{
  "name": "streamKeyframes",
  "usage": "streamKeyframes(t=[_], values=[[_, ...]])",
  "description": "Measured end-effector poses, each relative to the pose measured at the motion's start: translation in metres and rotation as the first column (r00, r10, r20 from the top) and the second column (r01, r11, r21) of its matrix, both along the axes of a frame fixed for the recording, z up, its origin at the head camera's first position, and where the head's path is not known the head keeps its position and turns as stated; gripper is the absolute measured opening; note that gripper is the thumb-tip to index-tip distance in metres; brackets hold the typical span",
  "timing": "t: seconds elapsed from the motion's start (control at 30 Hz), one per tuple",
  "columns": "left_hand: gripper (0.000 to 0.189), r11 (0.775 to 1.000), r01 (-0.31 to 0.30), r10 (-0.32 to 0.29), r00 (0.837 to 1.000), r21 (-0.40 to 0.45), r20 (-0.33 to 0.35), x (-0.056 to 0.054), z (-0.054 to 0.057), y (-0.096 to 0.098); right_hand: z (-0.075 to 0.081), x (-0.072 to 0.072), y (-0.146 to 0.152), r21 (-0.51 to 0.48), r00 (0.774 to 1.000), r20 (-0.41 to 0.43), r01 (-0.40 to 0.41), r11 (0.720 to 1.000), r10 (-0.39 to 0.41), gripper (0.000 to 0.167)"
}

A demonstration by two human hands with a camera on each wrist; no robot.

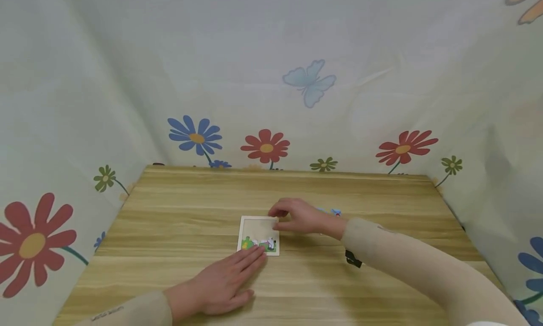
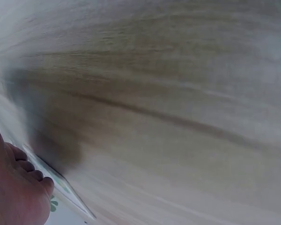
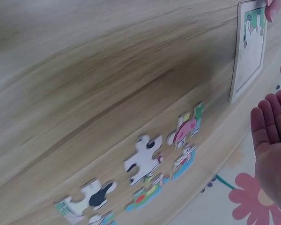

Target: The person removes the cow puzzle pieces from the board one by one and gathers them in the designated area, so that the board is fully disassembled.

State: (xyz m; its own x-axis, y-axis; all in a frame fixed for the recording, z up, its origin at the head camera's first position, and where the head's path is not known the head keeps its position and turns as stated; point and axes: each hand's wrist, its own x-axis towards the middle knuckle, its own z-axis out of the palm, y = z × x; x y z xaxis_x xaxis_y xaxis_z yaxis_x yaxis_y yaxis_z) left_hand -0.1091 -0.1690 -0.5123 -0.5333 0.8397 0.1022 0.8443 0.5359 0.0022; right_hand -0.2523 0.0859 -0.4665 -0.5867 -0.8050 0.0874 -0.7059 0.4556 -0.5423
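Left hand [image 1: 229, 279] palm down, fingers straight and close together, the fingertips resting on the near edge of a square puzzle tray [image 1: 258, 228] and gripping nothing. Right hand [image 1: 303, 217] at the tray's far right corner, fingers gently bent and thumb apart from them; the right wrist view shows a gap between thumb and fingers, and no object is seen in the grasp. The tray lies flat on the table, with picture pieces [image 1: 271, 244] of green ground and white figures set along its near side and the pale base visible beyond them. Loose puzzle pieces [image 3: 143, 159] lie to the right of the tray, largely hidden by the right forearm in the head view; several are white with black patches, others pink, green or blue. Beige sleeves [image 1: 399, 250] cover both forearms. The wood-grained table [image 1: 191, 213] is surrounded by pale cloth [image 1: 212, 71] printed with flowers and butterflies.
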Motion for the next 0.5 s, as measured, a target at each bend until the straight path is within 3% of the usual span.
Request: streamKeyframes(t=[0.5], values=[[0.072, 0.999, -0.048, 0.048, 0.999, 0.02, 0.024, 0.003, -0.008, 0.01, -0.008, -0.005, -0.031, 0.039, 0.996, 0.075, -0.047, 0.998, 0.044, 0.037]])
